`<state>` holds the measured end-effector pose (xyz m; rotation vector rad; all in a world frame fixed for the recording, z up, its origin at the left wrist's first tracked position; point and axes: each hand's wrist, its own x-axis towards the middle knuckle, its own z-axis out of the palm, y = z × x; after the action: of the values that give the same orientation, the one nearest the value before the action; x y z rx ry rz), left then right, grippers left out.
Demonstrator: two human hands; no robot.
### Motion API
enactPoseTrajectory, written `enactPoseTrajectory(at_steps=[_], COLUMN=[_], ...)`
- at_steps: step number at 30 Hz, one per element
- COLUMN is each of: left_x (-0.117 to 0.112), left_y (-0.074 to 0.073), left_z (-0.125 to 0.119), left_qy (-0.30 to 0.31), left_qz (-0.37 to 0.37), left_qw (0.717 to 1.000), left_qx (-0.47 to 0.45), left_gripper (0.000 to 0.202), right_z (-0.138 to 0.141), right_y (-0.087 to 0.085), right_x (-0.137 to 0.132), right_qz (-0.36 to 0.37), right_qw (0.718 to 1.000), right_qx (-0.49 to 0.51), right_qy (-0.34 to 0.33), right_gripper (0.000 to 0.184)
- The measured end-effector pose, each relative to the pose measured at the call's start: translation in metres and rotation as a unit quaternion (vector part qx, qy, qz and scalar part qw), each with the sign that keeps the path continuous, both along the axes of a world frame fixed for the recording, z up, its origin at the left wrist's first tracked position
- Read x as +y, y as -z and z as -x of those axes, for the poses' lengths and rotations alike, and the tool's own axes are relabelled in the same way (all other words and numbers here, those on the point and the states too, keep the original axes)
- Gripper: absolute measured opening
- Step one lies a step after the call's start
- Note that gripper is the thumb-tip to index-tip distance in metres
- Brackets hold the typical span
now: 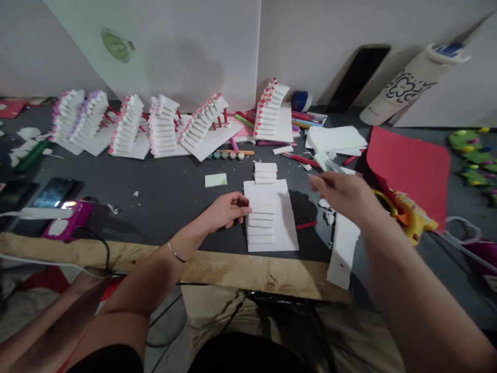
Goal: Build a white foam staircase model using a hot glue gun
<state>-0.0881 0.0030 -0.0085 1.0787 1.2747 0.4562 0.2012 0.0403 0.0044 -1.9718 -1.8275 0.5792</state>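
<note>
My left hand (225,210) rests at the left edge of a white foam board (281,225), its fingers curled and pinching the small white foam strips (261,223) stacked like steps on it. My right hand (344,191) hovers to the right of the board, blurred by motion, with a small pale piece (324,161) at its fingertips. More loose white strips (265,173) lie just beyond the board.
Several finished white foam staircases (163,127) stand along the back by the wall. A red sheet (411,168), a yellow glue gun (407,215), markers (301,158), a white sheet stack (336,139), a pink device (68,220) and phones (52,192) lie around. A wooden edge (233,267) fronts the table.
</note>
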Motion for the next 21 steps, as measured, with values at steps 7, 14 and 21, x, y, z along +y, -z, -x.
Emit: enactPoseTrajectory(at_steps=[7, 14, 21], left_x=[-0.001, 0.001, 0.0], left_y=[0.001, 0.007, 0.01], left_z=[-0.002, 0.0, 0.001], left_qy=[-0.008, 0.0, 0.004], left_qz=[-0.009, -0.019, -0.031], left_qw=[1.0, 0.999, 0.998], left_qx=[-0.007, -0.034, -0.061], left_gripper=[0.009, 0.009, 0.012], right_z=[0.086, 0.086, 0.065], right_y=[0.021, 0.038, 0.029], right_x=[0.061, 0.061, 0.06], right_qz=[0.056, -0.015, -0.028], right_qw=[0.993, 0.993, 0.923], right_qx=[-0.099, 0.119, 0.382], right_qy=[-0.044, -0.015, 0.042], right_gripper=[0.043, 0.037, 0.027])
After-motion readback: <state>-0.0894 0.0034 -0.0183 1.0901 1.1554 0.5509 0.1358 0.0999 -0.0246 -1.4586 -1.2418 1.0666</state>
